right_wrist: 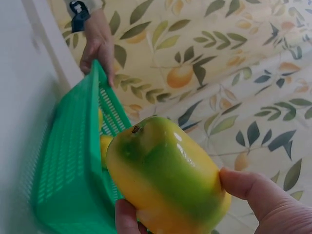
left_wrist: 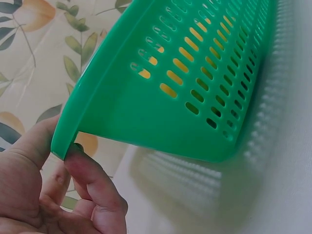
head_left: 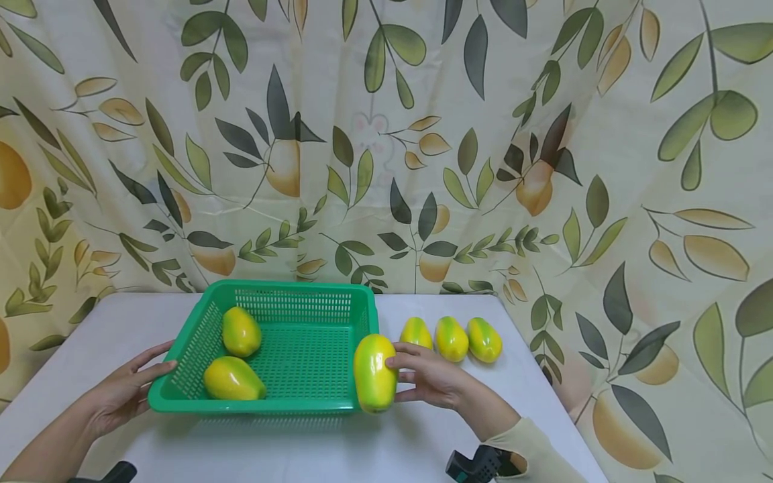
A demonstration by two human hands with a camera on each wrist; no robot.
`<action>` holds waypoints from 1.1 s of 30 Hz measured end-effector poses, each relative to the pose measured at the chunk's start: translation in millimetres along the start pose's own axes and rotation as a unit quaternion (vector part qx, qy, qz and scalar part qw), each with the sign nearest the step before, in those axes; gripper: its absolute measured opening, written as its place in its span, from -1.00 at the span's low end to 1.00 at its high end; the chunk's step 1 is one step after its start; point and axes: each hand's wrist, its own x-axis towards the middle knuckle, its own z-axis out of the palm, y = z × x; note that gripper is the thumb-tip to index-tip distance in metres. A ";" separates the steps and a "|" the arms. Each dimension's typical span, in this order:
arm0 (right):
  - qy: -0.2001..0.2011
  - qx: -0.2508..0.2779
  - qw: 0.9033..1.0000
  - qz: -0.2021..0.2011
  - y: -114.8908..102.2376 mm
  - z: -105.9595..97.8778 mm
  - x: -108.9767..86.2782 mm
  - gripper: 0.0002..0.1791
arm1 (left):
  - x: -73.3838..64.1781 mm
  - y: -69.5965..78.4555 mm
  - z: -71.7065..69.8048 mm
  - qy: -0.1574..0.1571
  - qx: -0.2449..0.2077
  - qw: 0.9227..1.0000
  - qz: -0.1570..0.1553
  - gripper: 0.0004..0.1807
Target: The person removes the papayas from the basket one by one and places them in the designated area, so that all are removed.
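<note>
In the head view, a green plastic basket [head_left: 317, 345] with slotted walls holds two yellow-green papayas, one papaya [head_left: 241, 332] farther back and another papaya [head_left: 234, 379] near the front wall. My left hand [head_left: 123, 386] grips the basket's left rim; the left wrist view has the rim [left_wrist: 66, 131] between thumb and fingers. With my right hand [head_left: 431, 376] I hold a third papaya [head_left: 374, 376] upright at the basket's right front corner, partly hiding that corner. Thumb and fingers clasp this papaya [right_wrist: 168, 175] from its sides in the right wrist view.
To the right of the basket, a papaya [head_left: 417, 332], a second papaya [head_left: 451, 339] and a third papaya [head_left: 485, 340] lie in a row on the white tablecloth [head_left: 290, 453]. A leaf-patterned curtain [head_left: 386, 147] hangs behind the table.
</note>
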 end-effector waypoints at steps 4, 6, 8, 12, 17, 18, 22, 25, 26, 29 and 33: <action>0.004 0.000 1.000 0.003 1.4 -7.7 -4.3 -0.28 | 0.1 -0.3 -0.1 -0.001 0.001 1.000 0.000 -0.36; 0.005 -0.001 1.000 0.005 1.9 -11.4 -6.3 -0.27 | 0.1 -0.4 0.0 0.000 0.002 1.000 -0.001 -0.36; 0.008 -0.003 1.000 0.008 2.8 -15.0 -8.0 -0.27 | 0.2 -0.5 0.1 0.000 0.003 1.000 0.000 -0.36; 0.015 -0.002 1.000 0.013 5.8 -22.5 -10.6 -0.27 | 0.3 -0.8 0.1 -0.001 0.005 1.000 0.004 -0.36; 0.031 -0.009 0.999 0.020 11.2 -33.4 -12.7 -0.27 | 0.0 -1.6 -0.1 -0.002 0.000 1.000 0.004 -0.39; 0.035 -0.012 0.999 0.022 12.3 -35.7 -13.2 -0.27 | -0.1 -1.8 -0.1 -0.003 -0.001 1.000 0.004 -0.40; 0.054 -0.017 0.998 0.031 17.0 -44.3 -14.7 -0.29 | -0.2 -1.2 0.0 -0.006 -0.006 1.000 0.000 -0.40; 0.064 -0.020 0.997 0.037 20.9 -50.2 -15.3 -0.28 | 0.0 -0.8 0.4 -0.006 -0.008 1.000 -0.003 -0.36; 0.066 -0.020 0.997 0.038 22.2 -52.1 -15.3 -0.27 | -0.1 -0.7 0.6 -0.005 -0.008 1.000 -0.004 -0.35; 0.072 -0.020 0.996 0.041 26.0 -57.2 -15.6 -0.23 | 0.0 -0.5 0.9 -0.003 -0.009 1.000 -0.005 -0.31; 0.079 -0.023 0.995 0.048 31.3 -63.2 -15.3 -0.21 | 0.3 -0.7 0.6 -0.002 -0.008 1.000 -0.005 -0.28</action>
